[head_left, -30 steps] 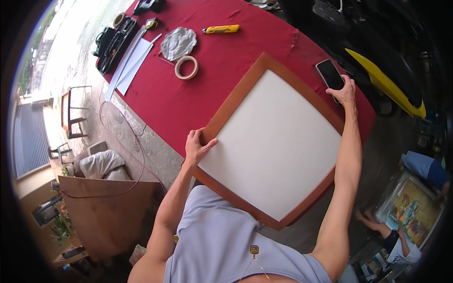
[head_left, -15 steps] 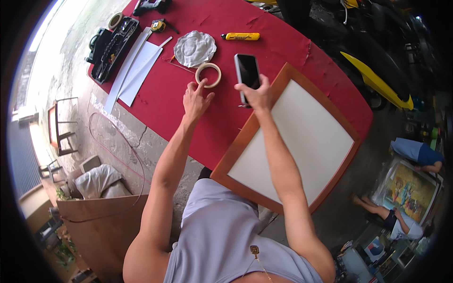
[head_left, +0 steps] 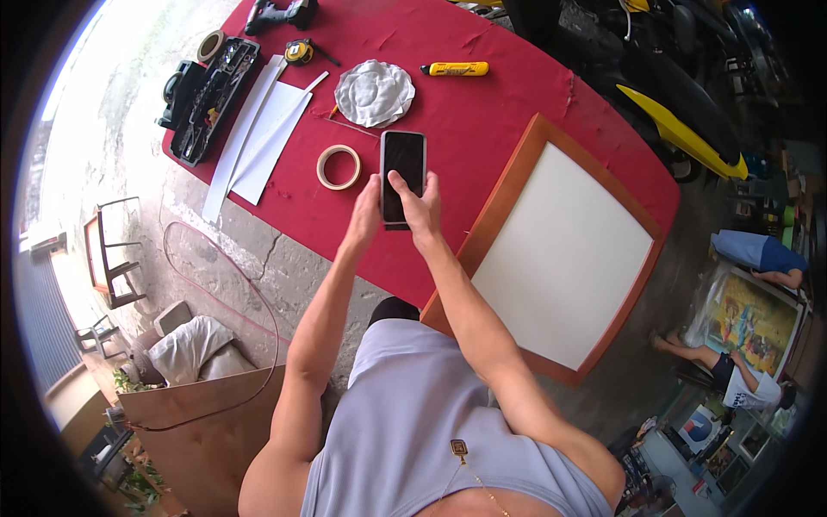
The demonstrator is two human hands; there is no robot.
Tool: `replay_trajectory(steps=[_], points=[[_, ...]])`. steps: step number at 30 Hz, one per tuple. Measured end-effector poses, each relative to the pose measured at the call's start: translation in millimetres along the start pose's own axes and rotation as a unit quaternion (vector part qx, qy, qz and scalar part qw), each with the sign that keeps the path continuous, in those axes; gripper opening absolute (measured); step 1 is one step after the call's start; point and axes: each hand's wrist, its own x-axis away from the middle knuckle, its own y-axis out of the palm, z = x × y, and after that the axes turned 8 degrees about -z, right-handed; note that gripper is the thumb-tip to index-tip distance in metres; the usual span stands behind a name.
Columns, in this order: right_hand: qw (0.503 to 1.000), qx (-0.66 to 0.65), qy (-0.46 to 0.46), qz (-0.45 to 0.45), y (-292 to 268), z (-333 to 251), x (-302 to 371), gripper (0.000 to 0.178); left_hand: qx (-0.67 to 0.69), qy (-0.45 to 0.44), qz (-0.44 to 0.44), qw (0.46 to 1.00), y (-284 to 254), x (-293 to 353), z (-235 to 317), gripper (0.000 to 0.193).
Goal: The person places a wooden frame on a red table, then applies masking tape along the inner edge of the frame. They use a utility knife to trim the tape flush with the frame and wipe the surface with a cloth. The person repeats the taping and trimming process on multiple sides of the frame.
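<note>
Between my two hands, over the red-covered table, is a smartphone with a dark screen and a pale case. My right hand grips its lower right side, the thumb lying across the screen. Along the lower left edge, my left hand holds the phone too; some of its fingers are hidden behind it. A roll of masking tape lies flat just left of the phone. Beyond it sits a crumpled white cloth. To the right, a wooden frame with a white panel rests partly over the table edge.
Across the table are a yellow cutter knife, a tape measure, a power drill, white strips and an open tool case. A brown board stands at lower left. Two people sit at far right near a picture.
My left hand has left the tape roll and come to the phone's left side. My right hand has brought the phone left and nearer to me. The tape now lies apart from my fingers.
</note>
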Motion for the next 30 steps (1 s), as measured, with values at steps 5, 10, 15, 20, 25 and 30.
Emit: replay_trajectory(steps=[5, 10, 15, 20, 25, 30], points=[[0.939, -0.3, 0.041, -0.164, -18, 1, 11, 0.068, 0.08, -0.066, -0.013, 0.994, 11, 11, 0, 0.059], [0.86, -0.437, 0.104, -0.24, -37, -6, 18, 0.061, 0.117, -0.076, -0.035, 0.99, 28, 20, 15, 0.063], [0.808, -0.508, 0.094, -0.284, -40, 5, 18, 0.06, 0.149, -0.133, -0.096, 0.975, 17, 13, 8, 0.061], [0.813, -0.519, 0.103, -0.242, -40, 4, 19, 0.06, 0.152, -0.149, -0.1, 0.972, 22, 7, 5, 0.061], [0.813, -0.512, 0.095, -0.261, -41, 11, 9, 0.059, 0.145, -0.135, -0.113, 0.974, 20, -3, -3, 0.063], [0.802, -0.532, 0.103, -0.249, -41, 7, 8, 0.059, 0.146, -0.133, -0.115, 0.973, 24, -1, 3, 0.063]])
